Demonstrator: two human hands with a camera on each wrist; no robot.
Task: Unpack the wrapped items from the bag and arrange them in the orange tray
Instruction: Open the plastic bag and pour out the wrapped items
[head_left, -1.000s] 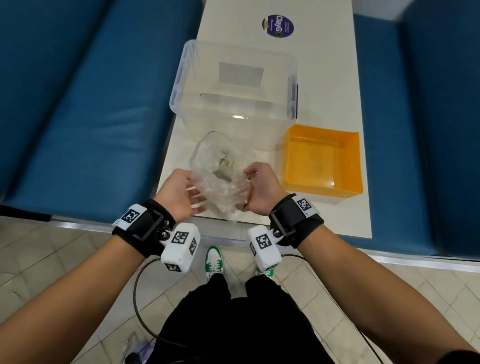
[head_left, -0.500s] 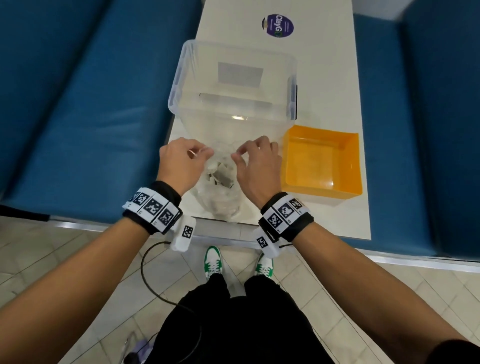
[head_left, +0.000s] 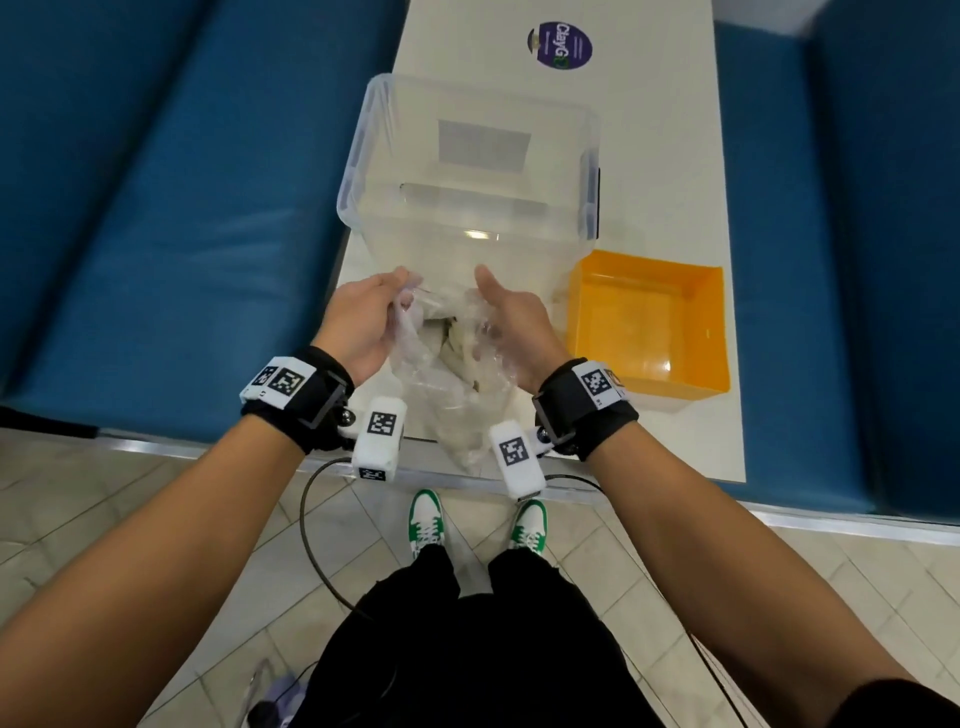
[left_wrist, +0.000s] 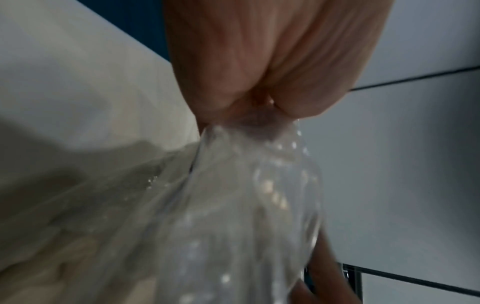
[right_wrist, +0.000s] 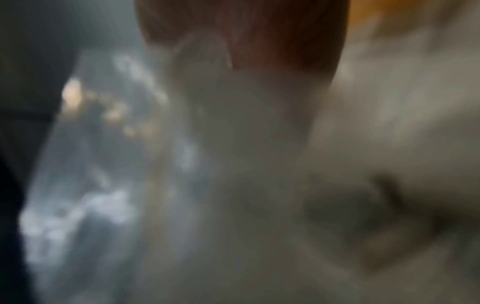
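Observation:
A clear plastic bag (head_left: 453, 395) hangs between my two hands over the near end of the white table (head_left: 675, 156). Pale wrapped items (head_left: 457, 343) show through its film. My left hand (head_left: 379, 301) pinches the bag's left rim; the left wrist view shows the fingertips (left_wrist: 233, 98) bunched on the film of the bag (left_wrist: 233, 205). My right hand (head_left: 504, 306) holds the right rim with its thumb up and its fingers hidden behind the film. The right wrist view is blurred, with the bag (right_wrist: 182, 164) against the lens. The orange tray (head_left: 711, 322) sits just right of my right hand.
A large clear plastic bin (head_left: 358, 171) stands on the table right behind the bag. A purple round sticker (head_left: 560, 45) lies at the table's far end. Blue padded benches (head_left: 182, 208) flank the table on both sides. The table's front edge is just below my wrists.
Both hands have turned palms inward and drawn back toward me, lifting the bag and spreading its mouth. Half a second ago they were knuckles-up over the bag, closer to the bin.

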